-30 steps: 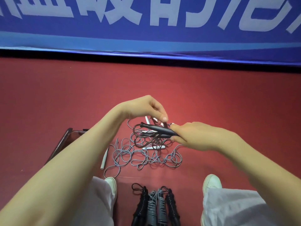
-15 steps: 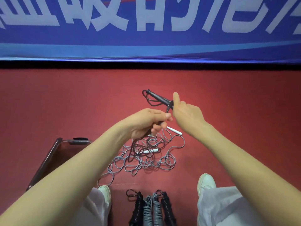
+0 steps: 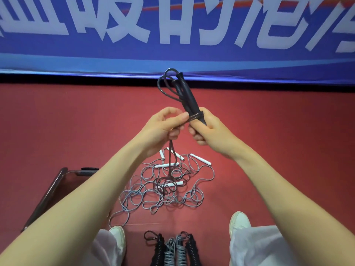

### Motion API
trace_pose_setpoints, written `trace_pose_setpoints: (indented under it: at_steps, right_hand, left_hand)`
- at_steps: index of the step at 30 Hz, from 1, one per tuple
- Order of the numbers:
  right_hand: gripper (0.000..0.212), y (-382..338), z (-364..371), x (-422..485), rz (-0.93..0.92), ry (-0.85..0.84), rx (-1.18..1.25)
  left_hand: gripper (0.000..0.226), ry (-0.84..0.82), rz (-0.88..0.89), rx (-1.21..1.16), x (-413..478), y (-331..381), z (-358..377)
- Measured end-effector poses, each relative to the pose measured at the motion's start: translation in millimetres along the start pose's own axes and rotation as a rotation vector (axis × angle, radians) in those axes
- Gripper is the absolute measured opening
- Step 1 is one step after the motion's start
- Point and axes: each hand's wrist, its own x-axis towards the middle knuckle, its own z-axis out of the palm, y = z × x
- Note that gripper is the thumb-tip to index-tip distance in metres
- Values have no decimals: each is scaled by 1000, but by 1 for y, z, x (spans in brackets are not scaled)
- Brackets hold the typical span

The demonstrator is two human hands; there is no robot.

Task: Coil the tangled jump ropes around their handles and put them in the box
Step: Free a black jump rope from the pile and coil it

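My right hand (image 3: 206, 129) grips the lower end of two black handles (image 3: 185, 95) held together and pointing up and away. A few turns of the black rope (image 3: 196, 116) circle the handles just above my fingers. My left hand (image 3: 163, 126) pinches that rope beside the handles; the rest hangs down (image 3: 171, 156) into a loose dark heap on the floor. Under it lies a tangle of grey ropes (image 3: 165, 191) with white handles (image 3: 200, 159). The clear box (image 3: 57, 181) sits at lower left, mostly behind my left forearm.
Several coiled ropes, black and grey (image 3: 172, 250), lie between my white shoes (image 3: 239, 220) at the bottom edge. The floor is red. A blue banner with white lettering (image 3: 172, 35) runs along the far side.
Both hands rose with the black handles, which now stand more upright. My right hand went from a loose hold with a finger raised to a grip on the handles' lower end; turns of rope circle them.
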Motion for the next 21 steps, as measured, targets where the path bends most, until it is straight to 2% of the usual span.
trace_pose_setpoints:
  at_steps: [4,6,10,13,17,21]
  right_hand:
    - [12,-2,-2,-6,-6,-194,157]
    - [12,-3,-4,-6,-10,-207,193]
    - [11,-5,6,-5,30,-53,283]
    - [18,-6,13,-4,29,48,289]
    - [12,-6,15,-6,-70,93,210]
    - [42,-10,20,-9,-173,206,153]
  left_hand:
    - [21,-29,83,32,0,0,-3]
    - [24,-42,128,56,0,-1,-2]
    - [39,-3,153,73,-1,-10,3]
    - [29,1,164,100,-2,-13,4]
    - [35,-24,195,155,-3,-12,0]
    - [44,-63,223,173,-4,-9,-3]
